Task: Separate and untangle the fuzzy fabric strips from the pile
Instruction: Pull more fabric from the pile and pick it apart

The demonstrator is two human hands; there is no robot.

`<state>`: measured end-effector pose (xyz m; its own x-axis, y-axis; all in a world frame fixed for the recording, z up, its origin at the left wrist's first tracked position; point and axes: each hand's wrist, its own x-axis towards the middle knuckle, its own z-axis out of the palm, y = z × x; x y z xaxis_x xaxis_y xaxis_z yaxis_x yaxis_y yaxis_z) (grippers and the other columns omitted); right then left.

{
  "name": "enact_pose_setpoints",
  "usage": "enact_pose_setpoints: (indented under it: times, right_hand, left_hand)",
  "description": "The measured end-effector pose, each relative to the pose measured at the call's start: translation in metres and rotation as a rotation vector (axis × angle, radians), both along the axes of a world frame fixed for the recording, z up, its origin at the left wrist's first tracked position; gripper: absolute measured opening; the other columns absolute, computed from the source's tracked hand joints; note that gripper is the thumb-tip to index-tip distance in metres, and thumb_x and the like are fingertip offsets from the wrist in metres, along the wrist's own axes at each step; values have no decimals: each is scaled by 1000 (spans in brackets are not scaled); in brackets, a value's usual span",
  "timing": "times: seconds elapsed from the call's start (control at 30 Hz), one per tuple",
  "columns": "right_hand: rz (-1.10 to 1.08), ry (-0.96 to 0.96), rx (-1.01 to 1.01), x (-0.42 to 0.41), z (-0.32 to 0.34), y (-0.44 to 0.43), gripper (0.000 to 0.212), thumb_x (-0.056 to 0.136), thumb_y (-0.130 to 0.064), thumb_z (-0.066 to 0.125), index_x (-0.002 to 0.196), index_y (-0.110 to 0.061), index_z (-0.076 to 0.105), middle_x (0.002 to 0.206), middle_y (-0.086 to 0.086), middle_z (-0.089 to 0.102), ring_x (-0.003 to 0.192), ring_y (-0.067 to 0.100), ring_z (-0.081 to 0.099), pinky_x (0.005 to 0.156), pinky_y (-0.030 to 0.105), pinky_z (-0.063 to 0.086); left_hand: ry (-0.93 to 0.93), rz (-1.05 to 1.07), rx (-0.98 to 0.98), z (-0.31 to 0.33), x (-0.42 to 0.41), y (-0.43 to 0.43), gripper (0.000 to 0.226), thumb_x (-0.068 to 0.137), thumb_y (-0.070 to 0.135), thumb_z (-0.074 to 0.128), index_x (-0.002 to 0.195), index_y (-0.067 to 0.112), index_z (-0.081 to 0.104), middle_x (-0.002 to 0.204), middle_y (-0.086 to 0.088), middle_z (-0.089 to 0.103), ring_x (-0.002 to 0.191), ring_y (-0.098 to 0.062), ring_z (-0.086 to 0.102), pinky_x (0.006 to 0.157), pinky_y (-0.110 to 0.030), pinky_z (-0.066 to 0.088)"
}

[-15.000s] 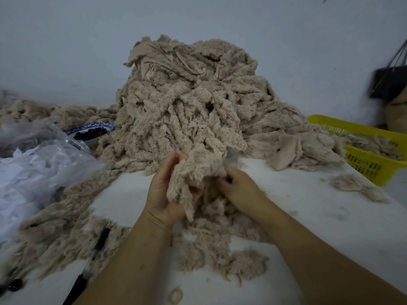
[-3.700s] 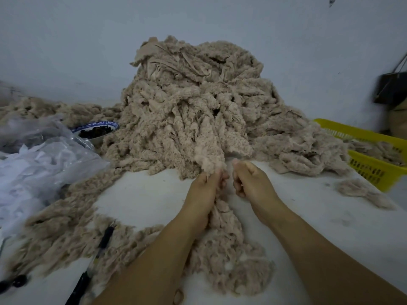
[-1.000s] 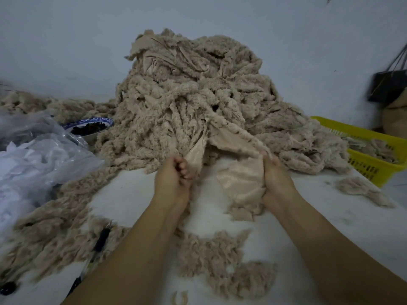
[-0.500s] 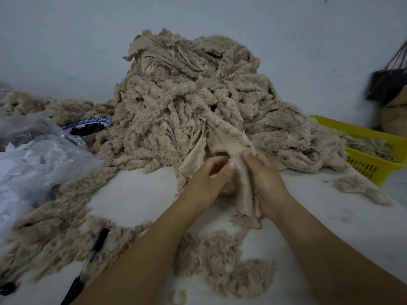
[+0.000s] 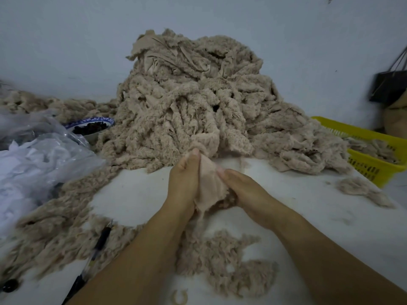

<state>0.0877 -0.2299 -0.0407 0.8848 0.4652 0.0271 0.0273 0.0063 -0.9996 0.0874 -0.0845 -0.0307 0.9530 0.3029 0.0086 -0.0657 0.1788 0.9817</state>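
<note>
Strip [image 5: 209,183] pinched between left hand [image 5: 184,179], right hand [image 5: 244,190] (smooth side up).

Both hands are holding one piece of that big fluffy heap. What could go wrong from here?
The strip gripped by the left hand and right hand runs up into the pile; a hard pull might drag tangled neighbours along. The bowl of dark bits sits right beside the pile, so a slide could tip it. The pen lies among loose strips and might get swept off the table.
</note>
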Motion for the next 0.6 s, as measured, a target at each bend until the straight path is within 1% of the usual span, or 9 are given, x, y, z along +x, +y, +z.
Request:
enact_pose_setpoints:
  times: [0.03,0.1,0.2,0.3,0.37,0.43,0.5,0.53,0.6]
  right_hand:
    - [-36,-12,-36,1,-1,0,54,76,-72,64,94,-22,68,85,-7,71,79,10,67,70,24,53]
    - [-132,-40,-79,2,-1,-2,55,76,-69,61,87,-16,53,59,-4,50,51,11,45,48,22,36]
    - [-243,-45,53,6,4,-3,44,90,-59,52,78,-18,41,51,-8,27,42,8,20,40,20,21]
    - [-410,13,261,13,13,-10,48,101,-47,44,63,-21,30,50,-8,22,41,8,15,37,20,18]
    - [-494,7,300,19,13,-23,51,103,-39,46,57,-22,30,49,-7,22,42,10,18,39,21,20]
    - [-468,-56,200,19,11,-29,59,101,-41,48,46,-21,36,45,-5,33,46,20,37,51,23,35]
    - [-358,-90,-31,14,6,-24,72,90,-70,38,40,-19,51,51,-5,56,67,19,64,74,28,44]
    - [-316,-77,-115,11,5,-19,77,79,-84,31,47,-21,63,60,-8,65,72,9,67,76,29,46]
    - [-270,-61,-69,10,2,-11,64,67,-94,34,79,-47,76,82,-22,73,80,-8,67,75,19,50]
  left_hand:
    - [10,21,-24,1,0,2,32,98,44,57,90,17,72,76,-1,76,68,-14,72,57,-25,56]
    - [13,47,-67,2,1,3,33,98,46,56,91,17,71,78,-3,76,70,-18,72,65,-33,59]
    - [5,60,-113,0,4,2,33,100,44,53,93,16,69,87,-6,77,80,-22,73,73,-38,58]
    - [-33,114,-256,1,8,15,35,104,37,48,115,11,68,105,-7,76,96,-25,73,84,-38,59]
    - [-69,129,-251,3,10,26,33,104,38,47,116,15,68,103,-2,76,90,-16,74,75,-29,58]
    - [-93,100,-64,4,7,23,28,102,42,48,97,27,71,82,5,76,69,-6,71,56,-19,52]
    - [-110,-2,213,4,-1,8,32,94,51,54,80,29,71,70,8,71,63,-4,66,55,-21,51]
    - [-117,-96,267,4,-5,-1,32,86,55,58,78,26,70,71,7,69,67,-7,65,61,-26,53]
    - [-178,-280,307,0,-12,-14,41,76,54,62,74,13,63,75,11,59,69,-8,56,67,-30,48]
